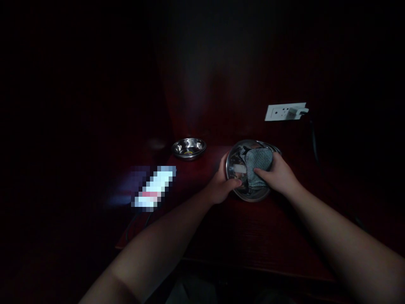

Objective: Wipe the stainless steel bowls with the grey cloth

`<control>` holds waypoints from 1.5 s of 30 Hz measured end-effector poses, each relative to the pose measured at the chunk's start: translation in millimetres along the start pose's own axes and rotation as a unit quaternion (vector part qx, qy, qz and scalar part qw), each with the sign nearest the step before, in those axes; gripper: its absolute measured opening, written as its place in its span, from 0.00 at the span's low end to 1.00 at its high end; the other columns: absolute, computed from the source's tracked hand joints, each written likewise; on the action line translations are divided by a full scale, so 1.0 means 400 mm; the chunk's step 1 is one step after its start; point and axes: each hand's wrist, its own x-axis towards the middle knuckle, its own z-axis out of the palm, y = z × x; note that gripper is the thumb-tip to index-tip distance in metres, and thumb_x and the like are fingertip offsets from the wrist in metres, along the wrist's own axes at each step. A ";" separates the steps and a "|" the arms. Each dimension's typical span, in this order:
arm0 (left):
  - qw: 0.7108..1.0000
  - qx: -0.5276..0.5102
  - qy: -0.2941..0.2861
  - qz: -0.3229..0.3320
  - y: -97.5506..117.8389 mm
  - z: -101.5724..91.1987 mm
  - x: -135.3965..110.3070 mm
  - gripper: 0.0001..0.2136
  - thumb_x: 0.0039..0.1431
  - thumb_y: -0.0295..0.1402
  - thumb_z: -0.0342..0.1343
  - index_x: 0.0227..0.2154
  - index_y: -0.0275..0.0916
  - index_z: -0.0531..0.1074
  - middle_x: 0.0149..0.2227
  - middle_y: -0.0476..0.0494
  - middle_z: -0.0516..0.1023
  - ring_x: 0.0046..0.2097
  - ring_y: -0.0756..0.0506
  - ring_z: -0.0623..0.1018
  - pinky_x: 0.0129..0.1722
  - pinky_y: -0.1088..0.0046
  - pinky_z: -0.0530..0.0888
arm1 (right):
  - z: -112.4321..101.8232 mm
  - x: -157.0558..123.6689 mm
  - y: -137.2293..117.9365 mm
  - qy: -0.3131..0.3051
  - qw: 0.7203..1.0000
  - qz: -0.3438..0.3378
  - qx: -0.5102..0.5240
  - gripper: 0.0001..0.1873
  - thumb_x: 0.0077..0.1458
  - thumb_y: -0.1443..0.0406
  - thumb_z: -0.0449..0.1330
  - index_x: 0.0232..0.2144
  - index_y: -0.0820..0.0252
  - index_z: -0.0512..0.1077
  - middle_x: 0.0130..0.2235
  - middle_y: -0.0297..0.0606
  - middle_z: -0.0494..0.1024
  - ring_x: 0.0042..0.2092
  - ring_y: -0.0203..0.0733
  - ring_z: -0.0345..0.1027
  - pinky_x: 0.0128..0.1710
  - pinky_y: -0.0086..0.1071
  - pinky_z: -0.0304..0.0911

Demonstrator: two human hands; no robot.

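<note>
Head view: left hand (221, 186) clamped on steel bowl (251, 195), right hand (280, 175) on cloth (257, 162); spare bowl (189, 148), socket (281, 112) behind.

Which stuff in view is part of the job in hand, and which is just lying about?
In hand: steel bowl, gripped tilted by the left hand; grey cloth, pressed inside it by the right hand.
Lying about: second steel bowl on the table; blurred bright object; wall socket with plug and cable.

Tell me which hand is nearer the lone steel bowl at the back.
Left. The left hand grips the rim of the other bowl, just right of the lone bowl; the right hand presses a cloth farther right.
</note>
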 end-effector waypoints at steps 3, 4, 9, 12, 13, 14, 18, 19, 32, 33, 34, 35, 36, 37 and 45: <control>1.000 -0.004 -0.007 -0.004 0.004 -0.001 0.000 0.42 0.46 0.33 0.60 0.62 0.44 0.42 0.55 0.37 0.63 0.56 0.34 0.64 0.55 0.50 0.61 | -0.001 0.003 0.005 -0.003 1.000 0.003 0.002 0.28 0.40 0.60 0.63 0.45 0.59 0.63 0.43 0.44 0.72 0.44 0.52 0.69 0.45 0.46 0.65; 1.000 -0.006 -0.010 -0.004 0.006 -0.001 0.000 0.42 0.46 0.33 0.60 0.62 0.44 0.42 0.55 0.37 0.63 0.56 0.34 0.64 0.55 0.50 0.61 | -0.001 0.003 0.006 -0.005 1.000 0.004 0.003 0.28 0.40 0.60 0.63 0.45 0.59 0.63 0.43 0.44 0.72 0.44 0.52 0.69 0.44 0.46 0.65; 1.000 -0.009 -0.020 -0.004 0.010 -0.002 -0.001 0.42 0.46 0.34 0.60 0.62 0.44 0.43 0.56 0.36 0.63 0.57 0.33 0.63 0.55 0.49 0.62 | 0.000 0.003 0.008 0.004 1.000 0.003 0.002 0.26 0.40 0.60 0.63 0.44 0.58 0.64 0.41 0.44 0.73 0.42 0.52 0.70 0.43 0.46 0.67; 1.000 -0.007 -0.018 0.002 0.009 -0.002 -0.003 0.42 0.45 0.35 0.60 0.61 0.43 0.44 0.57 0.35 0.62 0.58 0.32 0.63 0.55 0.48 0.60 | -0.002 0.003 0.004 0.004 1.000 0.003 0.005 0.27 0.40 0.60 0.63 0.45 0.58 0.65 0.42 0.44 0.73 0.43 0.52 0.70 0.43 0.46 0.67; 1.000 -0.007 -0.017 0.006 0.008 -0.002 -0.003 0.42 0.46 0.35 0.60 0.61 0.43 0.44 0.57 0.35 0.61 0.58 0.32 0.62 0.56 0.48 0.60 | -0.002 0.003 0.002 0.003 1.000 0.003 0.002 0.27 0.40 0.60 0.63 0.45 0.58 0.65 0.43 0.44 0.73 0.43 0.52 0.70 0.44 0.46 0.66; 1.000 -0.009 -0.016 0.010 0.008 -0.001 -0.003 0.42 0.46 0.36 0.61 0.61 0.43 0.44 0.58 0.35 0.61 0.59 0.32 0.62 0.56 0.48 0.59 | -0.003 0.003 -0.001 0.003 1.000 0.004 -0.002 0.27 0.40 0.60 0.63 0.45 0.58 0.65 0.43 0.45 0.73 0.43 0.52 0.70 0.44 0.46 0.66; 0.999 -0.024 -0.026 0.021 0.010 0.002 -0.004 0.42 0.46 0.36 0.61 0.62 0.43 0.44 0.60 0.34 0.59 0.59 0.33 0.61 0.57 0.48 0.58 | -0.006 0.003 -0.009 0.007 1.000 0.009 -0.017 0.25 0.40 0.59 0.63 0.43 0.59 0.66 0.42 0.45 0.73 0.43 0.53 0.70 0.43 0.46 0.66; 0.999 -0.028 -0.026 0.024 0.011 0.003 -0.005 0.42 0.46 0.36 0.61 0.62 0.43 0.44 0.60 0.34 0.59 0.60 0.33 0.61 0.58 0.48 0.57 | -0.006 0.003 -0.010 0.009 1.000 0.008 -0.017 0.25 0.40 0.59 0.63 0.43 0.59 0.66 0.41 0.45 0.74 0.42 0.52 0.70 0.42 0.46 0.67; 0.997 -0.009 -0.008 0.072 0.025 0.030 -0.020 0.47 0.47 0.35 0.62 0.63 0.45 0.36 0.64 0.34 0.48 0.64 0.35 0.54 0.61 0.52 0.53 | -0.007 0.008 -0.016 0.031 0.999 0.003 0.013 0.23 0.43 0.60 0.62 0.44 0.60 0.67 0.42 0.44 0.75 0.42 0.51 0.70 0.44 0.44 0.66; 0.997 -0.007 -0.004 0.073 0.027 0.032 -0.020 0.47 0.47 0.35 0.62 0.63 0.44 0.35 0.64 0.34 0.48 0.64 0.35 0.53 0.61 0.52 0.53 | -0.007 0.008 -0.017 0.036 0.999 0.009 0.018 0.23 0.44 0.60 0.62 0.44 0.60 0.67 0.41 0.44 0.75 0.42 0.50 0.70 0.44 0.43 0.66; 0.997 -0.004 -0.001 0.071 0.029 0.034 -0.020 0.48 0.46 0.36 0.63 0.63 0.44 0.35 0.64 0.33 0.48 0.64 0.35 0.54 0.61 0.52 0.53 | -0.006 0.008 -0.018 0.041 0.999 0.014 0.022 0.23 0.44 0.60 0.62 0.44 0.60 0.67 0.41 0.44 0.75 0.42 0.50 0.71 0.43 0.43 0.66; 0.998 -0.002 0.001 0.067 0.030 0.035 -0.020 0.49 0.45 0.36 0.63 0.63 0.43 0.35 0.64 0.33 0.49 0.63 0.35 0.54 0.61 0.51 0.54 | -0.005 0.008 -0.018 0.044 0.999 0.020 0.023 0.23 0.44 0.60 0.62 0.43 0.60 0.67 0.41 0.44 0.75 0.41 0.50 0.71 0.43 0.43 0.66; 0.998 -0.003 0.003 0.061 0.030 0.036 -0.020 0.49 0.45 0.36 0.64 0.63 0.43 0.35 0.63 0.33 0.50 0.63 0.34 0.55 0.60 0.51 0.54 | -0.003 0.007 -0.019 0.045 0.998 0.023 0.022 0.23 0.44 0.59 0.62 0.44 0.60 0.67 0.41 0.43 0.75 0.41 0.50 0.71 0.43 0.44 0.66; 0.998 -0.004 0.007 0.055 0.030 0.037 -0.020 0.50 0.44 0.36 0.64 0.63 0.43 0.35 0.63 0.32 0.51 0.63 0.34 0.56 0.60 0.50 0.55 | -0.002 0.005 -0.019 0.045 0.999 0.024 0.020 0.23 0.43 0.59 0.62 0.44 0.60 0.67 0.41 0.43 0.75 0.41 0.50 0.71 0.43 0.44 0.66; 0.999 -0.019 0.035 0.024 0.009 0.023 -0.020 0.46 0.45 0.36 0.63 0.62 0.44 0.40 0.60 0.33 0.59 0.59 0.34 0.62 0.56 0.51 0.61 | 0.004 -0.005 -0.024 0.021 0.999 0.032 0.008 0.20 0.45 0.61 0.58 0.42 0.60 0.66 0.39 0.43 0.74 0.40 0.49 0.70 0.41 0.42 0.66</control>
